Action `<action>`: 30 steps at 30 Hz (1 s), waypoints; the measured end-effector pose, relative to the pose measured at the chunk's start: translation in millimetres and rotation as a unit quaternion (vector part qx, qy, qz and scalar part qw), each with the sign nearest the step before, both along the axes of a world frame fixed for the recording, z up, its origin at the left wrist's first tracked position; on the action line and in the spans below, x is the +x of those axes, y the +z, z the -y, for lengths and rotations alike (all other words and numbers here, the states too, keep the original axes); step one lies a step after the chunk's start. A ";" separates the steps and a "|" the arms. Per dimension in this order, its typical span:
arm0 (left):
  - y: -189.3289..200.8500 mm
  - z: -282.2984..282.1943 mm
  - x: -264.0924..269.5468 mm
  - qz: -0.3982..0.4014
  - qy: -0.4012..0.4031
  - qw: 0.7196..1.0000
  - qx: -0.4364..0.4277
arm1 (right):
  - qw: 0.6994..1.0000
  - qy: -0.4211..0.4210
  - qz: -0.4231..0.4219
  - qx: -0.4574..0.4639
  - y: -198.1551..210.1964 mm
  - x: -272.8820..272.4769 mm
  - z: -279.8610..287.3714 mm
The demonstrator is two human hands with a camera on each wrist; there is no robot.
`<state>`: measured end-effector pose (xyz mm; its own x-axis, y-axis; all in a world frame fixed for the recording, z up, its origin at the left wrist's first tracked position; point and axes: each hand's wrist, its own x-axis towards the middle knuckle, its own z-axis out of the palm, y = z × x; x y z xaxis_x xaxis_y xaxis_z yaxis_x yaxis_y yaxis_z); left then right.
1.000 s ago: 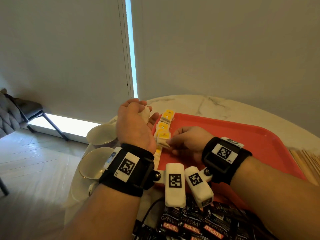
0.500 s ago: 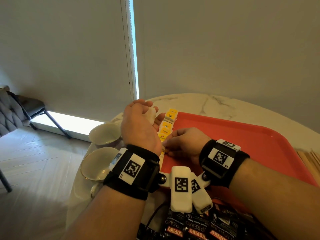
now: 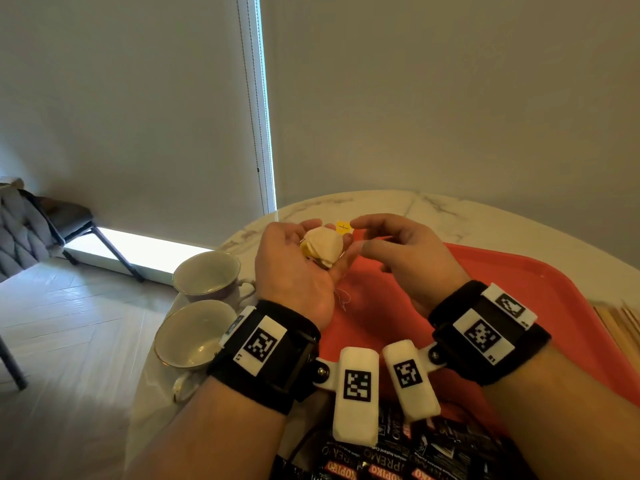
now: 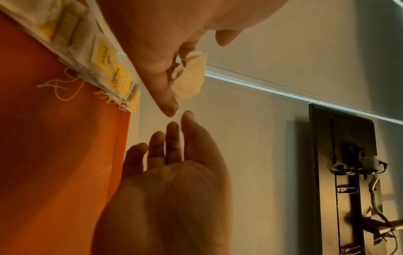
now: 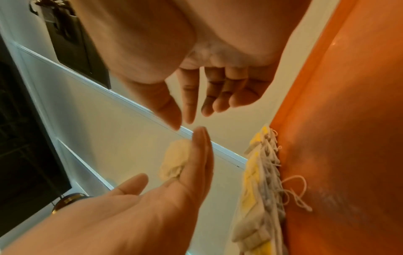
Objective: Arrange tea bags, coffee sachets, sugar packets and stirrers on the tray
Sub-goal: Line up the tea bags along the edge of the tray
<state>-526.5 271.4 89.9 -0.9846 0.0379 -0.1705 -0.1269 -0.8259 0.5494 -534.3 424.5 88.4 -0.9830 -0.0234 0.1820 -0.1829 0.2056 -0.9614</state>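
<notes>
My left hand [image 3: 311, 227] is raised over the left edge of the red tray [image 3: 519, 289] and grips a small bundle of white tea bags [image 3: 323, 249] with yellow tags. My right hand [image 3: 362, 235] hovers just to the right of the bundle, thumb and forefinger apart, holding nothing. A yellow tag [image 3: 344, 226] sticks up beside its forefinger. In the wrist views a row of tea bags [image 4: 104, 65] [image 5: 259, 189] lies along the tray's edge with loose strings. Black coffee sachets [image 3: 381, 462] lie near me. Wooden stirrers [image 3: 620, 327] lie at the right.
Two empty cups [image 3: 207, 275] [image 3: 194, 337] stand on the marble table [image 3: 381, 202] left of the tray. The table ends at the wall and a roller blind. A grey chair [image 3: 31, 223] stands on the floor at far left.
Both hands have lifted off the tray's left edge. The left hand has turned so its tea bag bundle faces up. The right hand left the row and came up beside the bundle.
</notes>
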 end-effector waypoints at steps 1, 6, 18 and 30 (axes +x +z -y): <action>0.1 -1.5 0.1 0.001 -0.007 1.000 -0.010 | 1.000 0.018 -0.007 0.010 1.3 1.2 0.3; -4.8 -6.7 -3.2 0.025 -0.043 0.997 -0.063 | 0.999 0.030 -0.025 0.025 0.6 -0.5 4.0; -9.0 -13.9 -6.2 0.027 -0.010 0.983 -0.179 | 0.975 0.029 0.031 -0.217 8.3 -8.4 -4.9; 9.9 -0.6 4.2 -0.049 0.080 0.930 -0.356 | 0.992 0.078 0.048 -0.081 33.6 3.5 -0.8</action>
